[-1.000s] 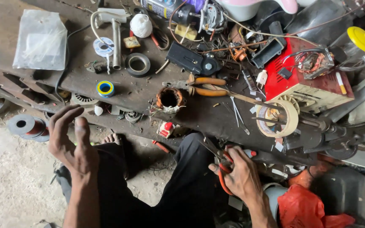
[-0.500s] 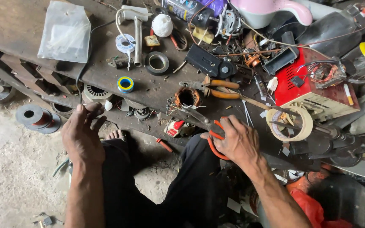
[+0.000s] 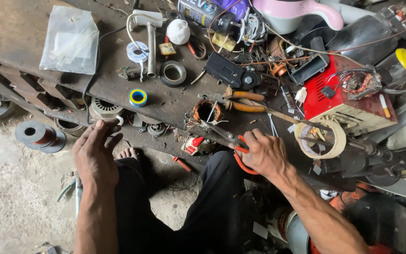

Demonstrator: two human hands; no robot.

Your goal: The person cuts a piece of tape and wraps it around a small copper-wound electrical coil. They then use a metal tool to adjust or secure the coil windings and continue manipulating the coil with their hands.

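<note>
My right hand grips orange-handled scissors, their blades pointing up-left at a copper-wound motor stator on the workbench. My left hand reaches toward the bench's front edge, fingers apart, near a small white part and a round finned metal piece; it holds nothing. My dark trousers and a bare foot show below.
The dark wooden bench is crowded: a plastic bag, tape rolls, blue-yellow tape, orange-handled pliers, a masking tape roll, a red box. A wire spool lies on the dirt floor.
My right hand has moved the scissors up toward the stator. My left hand has risen from near my knee to the bench edge. The camera view shifted.
</note>
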